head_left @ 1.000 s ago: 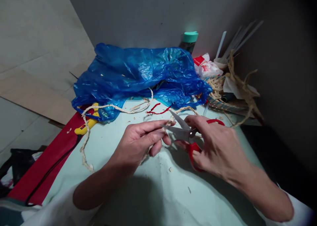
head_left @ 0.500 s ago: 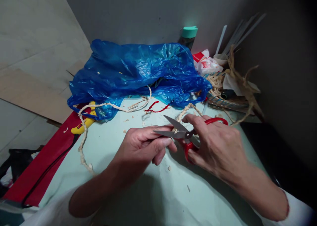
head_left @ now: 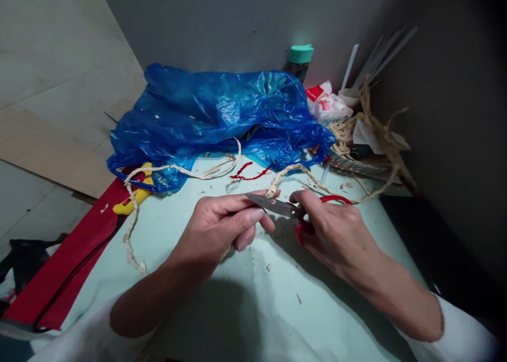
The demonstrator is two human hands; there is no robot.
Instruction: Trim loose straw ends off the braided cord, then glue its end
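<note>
In the head view, my right hand (head_left: 343, 232) grips red-handled scissors (head_left: 279, 206), whose blades have come together and point left. My left hand (head_left: 222, 224) pinches the end of a pale braided rope (head_left: 295, 167) against its forefinger, right behind the blades. The fingers partly hide that end, so whether it is cut through does not show. From there the rope curves back and away to the right, past my right hand. Another length of pale braided rope (head_left: 170, 167) winds across the table to the left of my hands. Beyond the blades lies a short red cord (head_left: 259, 175).
A crumpled blue plastic bag (head_left: 222, 103) spreads along the back. At left, a yellow tool (head_left: 134, 201) with a black cord rests near a red strip (head_left: 71, 261). A basket (head_left: 360, 164) with dry fibre stands at right, near a black flat object (head_left: 412, 235). Scraps dot the pale green tabletop (head_left: 277, 304).
The scissors, spread half a second ago, have closed at the rope's end. Both hands have shifted slightly left and up, and more of the rope shows behind the blades.
</note>
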